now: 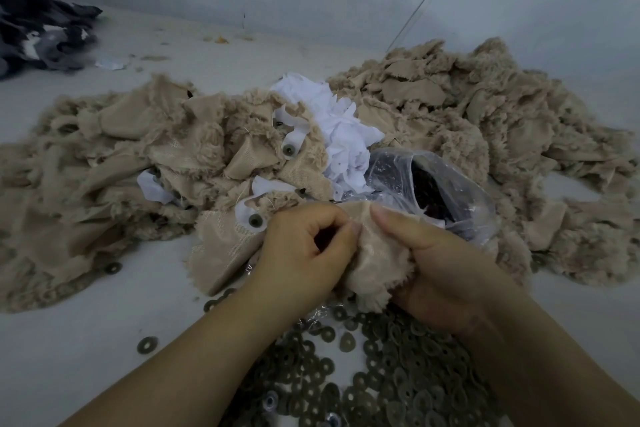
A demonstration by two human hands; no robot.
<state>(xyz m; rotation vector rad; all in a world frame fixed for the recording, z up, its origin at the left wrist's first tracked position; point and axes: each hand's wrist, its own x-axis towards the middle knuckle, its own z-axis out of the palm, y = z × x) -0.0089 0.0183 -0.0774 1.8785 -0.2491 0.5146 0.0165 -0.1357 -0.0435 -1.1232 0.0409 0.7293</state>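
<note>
Both hands hold a beige fabric piece low over the worktop, just above a heap of washers. The left hand curls its fingers, pinching the piece's left edge. The right hand grips the other side, thumb on top, with a plastic bag just behind.

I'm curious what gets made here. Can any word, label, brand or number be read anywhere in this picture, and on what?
None can be read. The white paper scraps look blank, the clear plastic bag shows no print, and the held fabric piece shows no tag. Any marks on the rings are too small to tell.
</note>
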